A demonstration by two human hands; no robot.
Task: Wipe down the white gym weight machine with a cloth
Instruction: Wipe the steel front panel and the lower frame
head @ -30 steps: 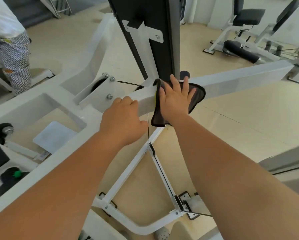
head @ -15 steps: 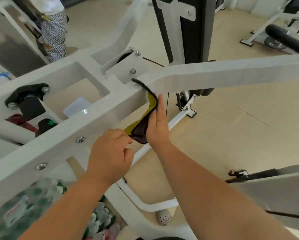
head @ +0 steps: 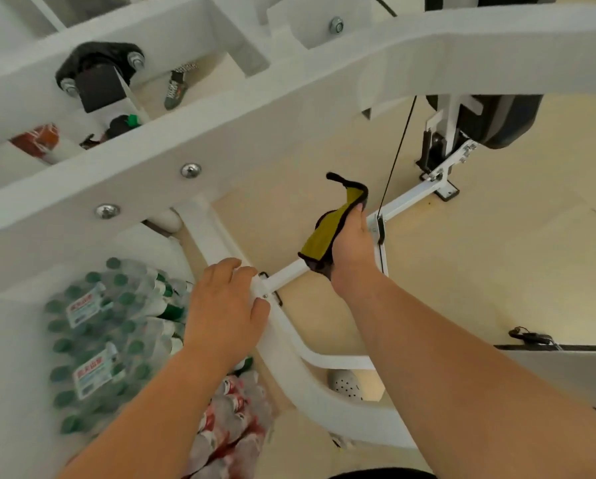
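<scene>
The white weight machine fills the view; its thick upper beam (head: 255,133) runs across the top and a thin lower bar (head: 403,198) slants down towards a curved base tube (head: 324,399). My right hand (head: 353,243) holds a yellow and dark brown cloth (head: 327,229) against the thin bar, the cloth's top corner sticking up. My left hand (head: 225,305) rests on the joint where the thin bar meets the base tube, fingers curled over it.
Shrink-wrapped packs of green-capped bottles (head: 106,340) and red-labelled bottles (head: 234,433) lie on the floor at the lower left. A black cable (head: 398,146) hangs beside my right hand. A black padded part (head: 496,119) sits at the upper right. Another person's shoe (head: 175,89) shows behind the frame.
My view has dropped below the upper beam. My right hand carried the cloth down from the beam's edge to the thin lower bar; my left hand moved down onto the bar's joint.
</scene>
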